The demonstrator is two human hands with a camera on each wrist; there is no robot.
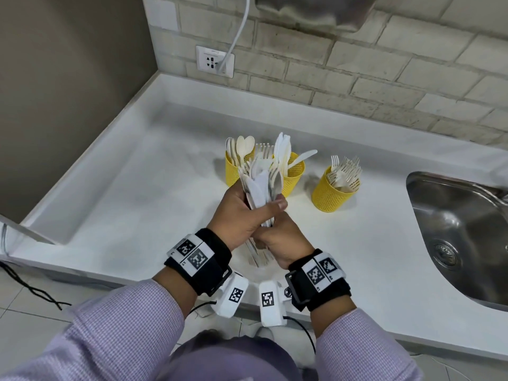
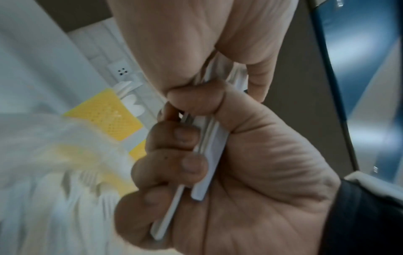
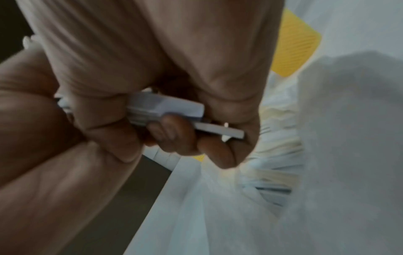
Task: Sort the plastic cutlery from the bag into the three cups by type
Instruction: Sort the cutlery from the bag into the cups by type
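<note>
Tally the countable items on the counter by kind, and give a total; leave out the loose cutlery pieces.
Yellow mesh cups: 3, holding spoons, knives and forks
Bundles of mixed cutlery: 1, gripped by the left hand and the right hand
Sinks: 1
Wall sockets: 1
Total: 6

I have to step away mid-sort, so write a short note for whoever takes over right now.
Left hand grips the mixed bundle of white plastic cutlery mid-length; right hand grips its handle ends below.
Three yellow perforated cups stand on the white counter: spoon cup on the left, knife cup in the middle, fork cup on the right, each partly filled.
Left: sort the held bundle.
</note>
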